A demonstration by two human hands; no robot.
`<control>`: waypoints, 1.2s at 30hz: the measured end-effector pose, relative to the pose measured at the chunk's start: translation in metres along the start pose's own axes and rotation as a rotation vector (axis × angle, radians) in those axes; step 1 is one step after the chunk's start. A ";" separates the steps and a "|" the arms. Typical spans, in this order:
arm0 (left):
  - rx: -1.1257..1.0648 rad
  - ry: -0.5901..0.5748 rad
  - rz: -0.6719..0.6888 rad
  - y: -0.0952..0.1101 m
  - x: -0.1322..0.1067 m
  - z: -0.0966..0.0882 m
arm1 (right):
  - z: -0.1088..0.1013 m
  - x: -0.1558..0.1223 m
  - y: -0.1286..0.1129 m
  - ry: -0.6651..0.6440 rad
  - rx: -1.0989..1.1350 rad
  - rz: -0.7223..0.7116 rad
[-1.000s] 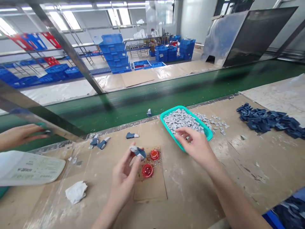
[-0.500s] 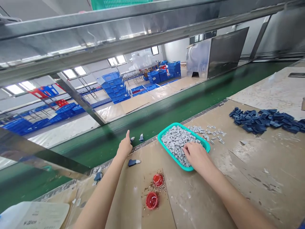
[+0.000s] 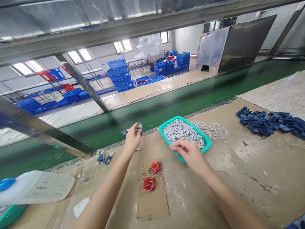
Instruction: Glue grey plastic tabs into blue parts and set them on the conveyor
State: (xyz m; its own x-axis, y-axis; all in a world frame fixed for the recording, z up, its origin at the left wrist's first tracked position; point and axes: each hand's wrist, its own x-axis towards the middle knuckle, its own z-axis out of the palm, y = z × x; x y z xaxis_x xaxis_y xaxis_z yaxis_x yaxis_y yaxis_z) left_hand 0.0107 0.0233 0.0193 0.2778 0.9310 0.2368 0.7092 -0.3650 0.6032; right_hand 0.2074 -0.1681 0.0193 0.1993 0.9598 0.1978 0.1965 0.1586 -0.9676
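My left hand point(image 3: 132, 139) is at the table's far edge beside the green conveyor belt point(image 3: 166, 108), fingers pinched on a small blue-and-grey part point(image 3: 140, 127). Another blue part point(image 3: 124, 132) lies just left of it. My right hand point(image 3: 188, 153) hovers at the near rim of a teal tray point(image 3: 162, 127) full of small grey pieces point(image 3: 183, 132), fingers curled in a pinch; whether they hold a piece is not clear. Two red caps point(image 3: 152, 176) sit on a cardboard piece point(image 3: 152, 198) between my arms.
A pile of dark blue parts point(image 3: 269, 122) lies at the right. Loose grey pieces point(image 3: 214, 128) are scattered beside the tray. A white bottle point(image 3: 38, 187) lies at the left, with a few blue parts point(image 3: 105, 158) nearby. A steel frame point(image 3: 83, 84) crosses overhead.
My left hand reached out to the table edge and has now picked up a small part there. My right hand dipped into the tray and has drawn back to its near rim.
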 end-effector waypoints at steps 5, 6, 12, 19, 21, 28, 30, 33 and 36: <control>-0.527 0.091 -0.039 0.013 -0.096 -0.037 | 0.029 -0.014 -0.009 -0.019 -0.051 -0.071; -0.652 0.128 -0.079 0.015 -0.113 -0.041 | 0.036 -0.017 -0.008 -0.009 -0.052 -0.052; -0.950 0.375 -0.280 0.010 -0.170 -0.036 | 0.067 -0.023 0.008 -0.043 0.086 0.229; -0.985 0.433 -0.247 0.009 -0.182 -0.028 | 0.075 -0.024 0.024 -0.052 0.057 0.305; -0.986 0.405 -0.261 0.011 -0.184 -0.028 | 0.075 -0.024 0.027 -0.055 0.057 0.317; -1.032 0.322 -0.314 0.019 -0.190 -0.021 | 0.071 -0.023 0.022 -0.083 0.109 0.361; -1.042 0.304 -0.309 0.020 -0.191 -0.019 | 0.069 -0.023 0.018 -0.106 0.169 0.376; -1.053 0.288 -0.291 0.021 -0.195 -0.017 | 0.066 -0.026 0.010 -0.162 0.321 0.408; -1.037 0.285 -0.300 0.023 -0.198 -0.016 | 0.067 -0.032 0.001 -0.227 0.435 0.430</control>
State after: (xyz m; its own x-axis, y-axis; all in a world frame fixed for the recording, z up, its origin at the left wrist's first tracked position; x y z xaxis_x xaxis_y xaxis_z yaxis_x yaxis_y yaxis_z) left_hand -0.0383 -0.1698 -0.0014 -0.0674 0.9959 0.0611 -0.1985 -0.0734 0.9773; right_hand 0.1368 -0.1835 0.0014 -0.0437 0.9760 -0.2132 -0.2720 -0.2169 -0.9375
